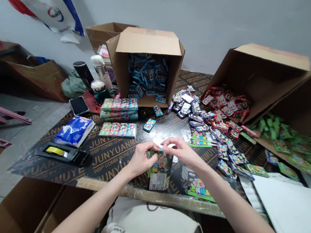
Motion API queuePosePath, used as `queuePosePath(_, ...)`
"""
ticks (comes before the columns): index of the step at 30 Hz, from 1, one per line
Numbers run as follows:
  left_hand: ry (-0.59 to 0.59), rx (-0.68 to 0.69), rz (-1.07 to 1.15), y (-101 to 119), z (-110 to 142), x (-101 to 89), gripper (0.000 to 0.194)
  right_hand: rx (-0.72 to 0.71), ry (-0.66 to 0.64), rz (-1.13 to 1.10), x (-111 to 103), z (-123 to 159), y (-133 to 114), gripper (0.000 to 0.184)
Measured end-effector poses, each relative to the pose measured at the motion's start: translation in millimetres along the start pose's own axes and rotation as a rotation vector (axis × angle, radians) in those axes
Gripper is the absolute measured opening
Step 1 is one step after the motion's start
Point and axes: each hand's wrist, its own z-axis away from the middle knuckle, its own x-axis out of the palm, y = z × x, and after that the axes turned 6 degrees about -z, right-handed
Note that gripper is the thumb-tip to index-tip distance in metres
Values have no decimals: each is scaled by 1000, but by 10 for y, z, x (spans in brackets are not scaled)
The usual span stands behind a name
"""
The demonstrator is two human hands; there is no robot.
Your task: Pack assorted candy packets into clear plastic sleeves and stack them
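Close to the table's front edge, my left hand (143, 158) and my right hand (178, 151) pinch the top of a dark printed plastic bag (161, 171) with a pale label on its lower half. Both hands are closed, fingertips nearly meeting at its top edge; what is inside the bag is hidden. Beyond my hands lies a small blue box (149, 125). Flat green-and-black printed bags (201, 139) lie past my right hand, and another printed bag (199, 186) is under my right forearm.
Cardboard cartons hold small blue packs (150, 73), red packs (224, 101) and green packs (299, 140). Purple packs (184, 105) spread across the table. At left stand stacked wrapped packs (120, 107), a tape dispenser (63, 153), tissues (74, 131), a phone (78, 105) and bottles (102, 71).
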Motion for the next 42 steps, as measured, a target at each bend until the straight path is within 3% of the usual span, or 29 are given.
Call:
queuePosePath(6, 74, -45, -21, 77, -3, 46, 11, -4, 0, 20, 38, -53, 53, 24)
queuePosePath(9, 110, -91, -26, 73, -22, 79, 13, -27, 90, 54, 86, -56, 60, 19)
queuePosePath(11, 130, -132, -9, 50, -19, 99, 12, -42, 189, -56, 162, -37, 76, 17)
queuePosePath(13, 158, -206, 91, 10, 19, 147, 18, -21, 277, -275, 258, -9, 109, 26)
queuePosePath(15, 94, -322, 283, -41, 99, 233, 31, 30, 346, -451, 333, 4, 169, 32)
queuePosePath(17, -55, -448, 460, -88, 202, 323, 37, 55, 387, -468, 322, -17, 263, 31)
queuePosePath(19, -189, -522, 516, -120, 278, 351, 34, 37, 417, -238, 161, -59, 387, 31)
queuePosePath(22, -215, -462, 430, -158, 229, 168, 34, 5, 494, 547, -380, -85, 589, 33)
queuePosePath(26, 21, -274, 124, -328, -84, -433, 42, 39, 494, 838, -1275, -18, 789, 34)
queuePosePath(29, 147, -242, -284, -532, -272, -893, 34, 13, 422, 922, -1716, 17, 922, 40)
queuePosePath(31, 148, -202, -627, -654, -337, -1073, 29, -27, 345, 1018, -1866, 14, 1031, 44)
queuePosePath(33, 116, -143, -865, -764, -369, -1117, 31, -64, 246, 1204, -1942, -9, 1144, 48)
queuePosePath(37, 27, -106, -953, -1011, -349, -934, 39, -96, 143, 1488, -2011, -59, 1297, 60)
queuePosePath(42, -11, -145, -985, -1333, -201, -816, 49, -144, 187, 1419, -2054, 27, 1367, 60)
